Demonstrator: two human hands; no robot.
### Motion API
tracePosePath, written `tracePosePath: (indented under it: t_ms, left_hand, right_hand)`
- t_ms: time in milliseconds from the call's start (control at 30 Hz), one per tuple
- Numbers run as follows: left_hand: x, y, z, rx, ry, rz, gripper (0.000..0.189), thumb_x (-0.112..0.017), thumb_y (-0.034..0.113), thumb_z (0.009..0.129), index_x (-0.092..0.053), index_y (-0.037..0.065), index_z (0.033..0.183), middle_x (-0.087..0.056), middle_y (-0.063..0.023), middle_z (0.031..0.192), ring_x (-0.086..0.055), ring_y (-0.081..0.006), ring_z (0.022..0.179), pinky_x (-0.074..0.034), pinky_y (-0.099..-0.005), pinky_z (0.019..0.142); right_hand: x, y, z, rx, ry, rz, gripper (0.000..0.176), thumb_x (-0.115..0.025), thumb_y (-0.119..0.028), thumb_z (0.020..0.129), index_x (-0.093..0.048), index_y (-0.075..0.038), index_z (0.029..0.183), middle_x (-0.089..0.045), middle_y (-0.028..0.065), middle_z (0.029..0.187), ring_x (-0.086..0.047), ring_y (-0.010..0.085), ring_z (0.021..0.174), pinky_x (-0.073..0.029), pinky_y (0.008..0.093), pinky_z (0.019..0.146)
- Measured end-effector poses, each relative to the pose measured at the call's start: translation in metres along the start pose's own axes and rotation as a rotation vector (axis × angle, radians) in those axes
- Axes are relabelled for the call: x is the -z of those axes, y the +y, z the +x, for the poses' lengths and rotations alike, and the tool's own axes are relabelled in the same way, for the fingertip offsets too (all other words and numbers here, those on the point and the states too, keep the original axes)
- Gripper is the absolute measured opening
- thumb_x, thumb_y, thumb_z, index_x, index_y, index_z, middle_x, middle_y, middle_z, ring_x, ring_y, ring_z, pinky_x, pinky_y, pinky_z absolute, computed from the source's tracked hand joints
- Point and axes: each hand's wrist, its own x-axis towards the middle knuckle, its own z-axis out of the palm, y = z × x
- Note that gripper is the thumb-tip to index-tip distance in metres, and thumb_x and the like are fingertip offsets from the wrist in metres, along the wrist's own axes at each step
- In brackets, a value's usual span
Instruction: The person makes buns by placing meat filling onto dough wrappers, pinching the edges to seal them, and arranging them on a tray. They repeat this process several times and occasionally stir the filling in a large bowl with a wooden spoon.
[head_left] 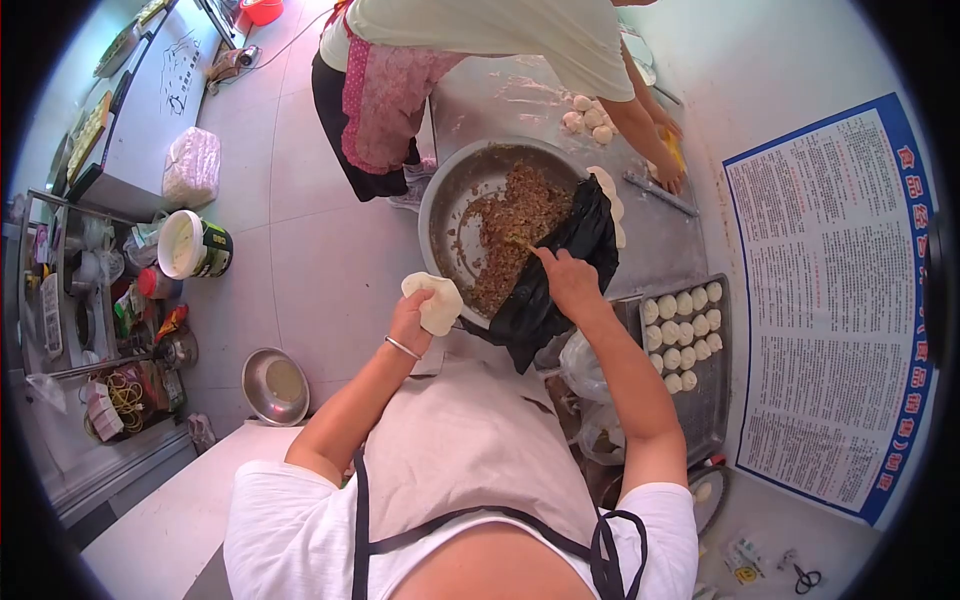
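My left hand point(407, 327) is closed on the edge of a flat round dough wrapper point(440, 308), just left of a large metal bowl point(434, 182). Inside that bowl lies a heap of brown minced filling point(522, 212). Over the bowl's right side, my right hand point(573, 284) grips a thin light-coloured stick point(533, 250), its far end down at the filling. Most of the stick is hidden by the fingers and the meat. A black plastic bag point(592, 232) drapes across the bowl's right rim, beneath my right hand.
A co-worker in a pink apron point(390, 105) leans over the metal table point(480, 95), hands near the wall. Dough balls point(588, 120) and flattened wrappers point(608, 200) lie there. A tray point(705, 400) holds rows of filled buns point(684, 331). An empty-looking basin point(275, 387) stands left.
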Motion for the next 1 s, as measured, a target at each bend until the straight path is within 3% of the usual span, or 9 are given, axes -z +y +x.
tracePosePath:
  t_ms: [200,400,433,633,733,833,933,1000]
  left_hand:
    - [-0.003,-0.002,0.004,-0.020,0.037,0.045,0.030,-0.053,0.012,0.090,-0.054,0.003,0.118,-0.065,-0.0127,0.103,-0.068,-0.0292,0.086,-0.059,-0.0429,0.068]
    - [0.000,-0.001,0.005,-0.008,0.018,0.080,0.031,-0.053,0.014,0.091,-0.053,0.004,0.119,-0.064,-0.0129,0.108,-0.067,-0.0295,0.091,-0.058,-0.0440,0.073]
    - [0.003,-0.001,0.007,-0.005,0.004,0.096,0.032,-0.052,0.015,0.091,-0.052,0.004,0.122,-0.064,-0.0130,0.111,-0.066,-0.0300,0.095,-0.057,-0.0453,0.078]
    - [0.008,-0.001,0.009,0.032,-0.040,0.047,0.035,-0.050,0.018,0.093,-0.050,0.005,0.125,-0.063,-0.0127,0.116,-0.064,-0.0304,0.105,-0.054,-0.0460,0.088]
    - [0.009,0.000,0.008,0.044,-0.062,-0.005,0.035,-0.049,0.019,0.094,-0.050,0.004,0.126,-0.063,-0.0134,0.118,-0.063,-0.0311,0.106,-0.054,-0.0466,0.090]
    - [0.010,0.003,0.010,-0.018,-0.015,-0.044,0.038,-0.049,0.021,0.094,-0.049,0.003,0.128,-0.062,-0.0145,0.120,-0.063,-0.0325,0.108,-0.053,-0.0478,0.092]
    - [0.001,0.017,0.009,-0.131,0.017,-0.042,0.040,-0.044,0.024,0.097,-0.047,0.003,0.131,-0.060,-0.0158,0.125,-0.061,-0.0336,0.112,-0.051,-0.0484,0.096]
    - [-0.009,0.024,0.013,-0.192,0.021,-0.034,0.041,-0.040,0.027,0.100,-0.046,0.003,0.132,-0.059,-0.0164,0.127,-0.060,-0.0333,0.114,-0.051,-0.0479,0.097]
  right_hand:
    - [-0.006,-0.017,-0.013,0.080,-0.059,-0.082,0.020,-0.056,-0.011,0.088,-0.058,0.000,0.104,-0.063,0.0164,0.079,-0.070,0.0314,0.067,-0.057,0.0381,0.056]
    - [-0.018,-0.041,-0.047,0.121,-0.182,0.075,0.019,-0.054,-0.008,0.087,-0.059,0.002,0.102,-0.067,0.0202,0.077,-0.070,0.0342,0.070,-0.057,0.0442,0.060]
    - [-0.014,-0.043,-0.049,0.080,-0.285,0.159,0.023,-0.052,-0.008,0.088,-0.059,0.003,0.106,-0.068,0.0223,0.078,-0.070,0.0377,0.072,-0.057,0.0477,0.063]
    - [-0.014,-0.048,-0.063,0.045,-0.301,0.486,0.032,-0.048,-0.004,0.089,-0.058,0.000,0.119,-0.067,0.0255,0.082,-0.068,0.0431,0.077,-0.054,0.0524,0.064]
    - [-0.038,-0.038,-0.059,0.034,-0.165,0.854,0.036,-0.050,-0.007,0.092,-0.056,0.000,0.127,-0.066,0.0185,0.074,-0.067,0.0312,0.063,-0.051,0.0436,0.053]
    - [-0.047,-0.033,-0.055,-0.482,-0.537,1.439,0.039,-0.051,-0.012,0.098,-0.053,0.000,0.134,-0.054,0.0029,0.067,-0.047,0.0110,0.047,-0.039,0.0260,0.043]
    - [-0.031,-0.029,-0.059,-0.618,-0.534,1.763,0.034,-0.048,-0.013,0.101,-0.058,0.000,0.130,-0.050,-0.0029,0.067,-0.035,0.0021,0.047,-0.029,0.0186,0.040]
    - [-0.017,-0.024,-0.066,-0.542,-0.425,1.804,0.033,-0.047,-0.014,0.102,-0.058,0.000,0.130,-0.050,-0.0030,0.068,-0.039,0.0036,0.049,-0.030,0.0199,0.042]
